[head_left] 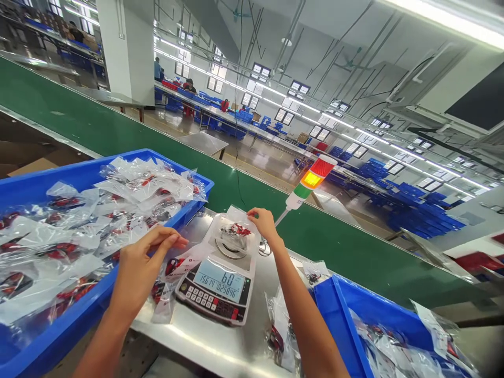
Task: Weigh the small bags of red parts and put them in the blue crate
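A white counting scale (218,286) stands on a steel table (205,341), its display lit with numbers. A clear plastic bag with red parts (235,233) lies on the scale pan. My right hand (264,223) pinches that bag's far edge. My left hand (137,268) is closed in a pinch on another clear bag with red parts (175,270), held just left of the scale beside the blue bin (59,336).
The left blue bin holds several bagged red parts (79,226). A second blue bin (346,320) with bags stands at the right. A signal tower light (313,181) glows amber behind the scale. A green conveyor belt (118,131) runs beyond the table. Other people work at distant benches.
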Action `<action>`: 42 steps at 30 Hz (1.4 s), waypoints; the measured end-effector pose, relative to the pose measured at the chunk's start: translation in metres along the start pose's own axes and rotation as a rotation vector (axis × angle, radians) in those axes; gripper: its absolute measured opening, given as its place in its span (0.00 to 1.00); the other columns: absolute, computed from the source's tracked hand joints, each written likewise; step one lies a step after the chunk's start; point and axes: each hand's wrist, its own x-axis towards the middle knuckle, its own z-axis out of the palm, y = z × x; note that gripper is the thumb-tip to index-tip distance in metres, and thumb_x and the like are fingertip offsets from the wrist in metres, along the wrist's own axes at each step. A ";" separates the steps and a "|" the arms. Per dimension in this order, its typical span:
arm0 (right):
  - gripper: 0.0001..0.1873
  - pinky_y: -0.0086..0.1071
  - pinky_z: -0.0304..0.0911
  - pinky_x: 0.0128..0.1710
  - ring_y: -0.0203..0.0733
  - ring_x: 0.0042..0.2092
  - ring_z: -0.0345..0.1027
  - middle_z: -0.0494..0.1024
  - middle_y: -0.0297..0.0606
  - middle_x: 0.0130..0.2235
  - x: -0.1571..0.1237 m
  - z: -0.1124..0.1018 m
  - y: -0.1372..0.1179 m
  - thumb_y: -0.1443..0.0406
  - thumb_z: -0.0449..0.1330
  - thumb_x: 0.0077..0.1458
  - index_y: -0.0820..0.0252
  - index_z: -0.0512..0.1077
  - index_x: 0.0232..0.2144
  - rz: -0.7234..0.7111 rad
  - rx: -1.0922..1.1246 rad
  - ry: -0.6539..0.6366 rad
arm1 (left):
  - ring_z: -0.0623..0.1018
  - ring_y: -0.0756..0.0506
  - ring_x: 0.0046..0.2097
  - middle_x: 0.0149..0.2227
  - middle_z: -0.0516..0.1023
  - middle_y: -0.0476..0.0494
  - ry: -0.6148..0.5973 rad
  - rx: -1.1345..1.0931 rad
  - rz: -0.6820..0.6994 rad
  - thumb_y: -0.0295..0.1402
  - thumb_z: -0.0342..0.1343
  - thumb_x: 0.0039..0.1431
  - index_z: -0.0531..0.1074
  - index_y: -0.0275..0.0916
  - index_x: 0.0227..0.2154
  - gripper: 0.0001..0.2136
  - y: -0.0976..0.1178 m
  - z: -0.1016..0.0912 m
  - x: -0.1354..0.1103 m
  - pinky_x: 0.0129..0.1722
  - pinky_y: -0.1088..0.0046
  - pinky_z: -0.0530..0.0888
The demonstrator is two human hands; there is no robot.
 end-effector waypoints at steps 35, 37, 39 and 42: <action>0.19 0.44 0.69 0.51 0.50 0.50 0.75 0.82 0.46 0.47 -0.148 -0.103 0.005 0.51 0.59 0.57 0.57 0.76 0.43 0.263 0.525 0.553 | 0.59 0.39 0.69 0.66 0.64 0.34 -0.472 0.341 0.672 0.40 0.49 0.66 0.62 0.35 0.62 0.25 0.019 0.173 0.117 0.69 0.55 0.54; 0.20 0.46 0.68 0.52 0.50 0.51 0.75 0.82 0.45 0.47 -0.163 -0.093 0.015 0.50 0.61 0.56 0.57 0.77 0.43 0.317 0.565 0.549 | 0.59 0.41 0.69 0.66 0.64 0.36 -0.384 0.295 0.706 0.41 0.47 0.68 0.61 0.37 0.63 0.24 0.024 0.140 0.102 0.69 0.58 0.55; 0.21 0.46 0.68 0.53 0.51 0.51 0.75 0.82 0.45 0.47 -0.181 -0.078 0.024 0.50 0.62 0.56 0.58 0.77 0.43 0.385 0.619 0.568 | 0.65 0.42 0.66 0.64 0.68 0.39 -0.248 0.235 0.673 0.43 0.46 0.69 0.64 0.40 0.61 0.22 0.019 0.102 0.073 0.67 0.59 0.60; 0.22 0.47 0.68 0.53 0.52 0.49 0.76 0.82 0.44 0.45 -0.211 -0.055 0.034 0.48 0.63 0.53 0.58 0.77 0.42 0.522 0.680 0.572 | 0.77 0.42 0.54 0.51 0.79 0.45 -0.038 0.244 0.389 0.44 0.47 0.68 0.74 0.43 0.48 0.16 -0.014 0.049 0.016 0.58 0.64 0.70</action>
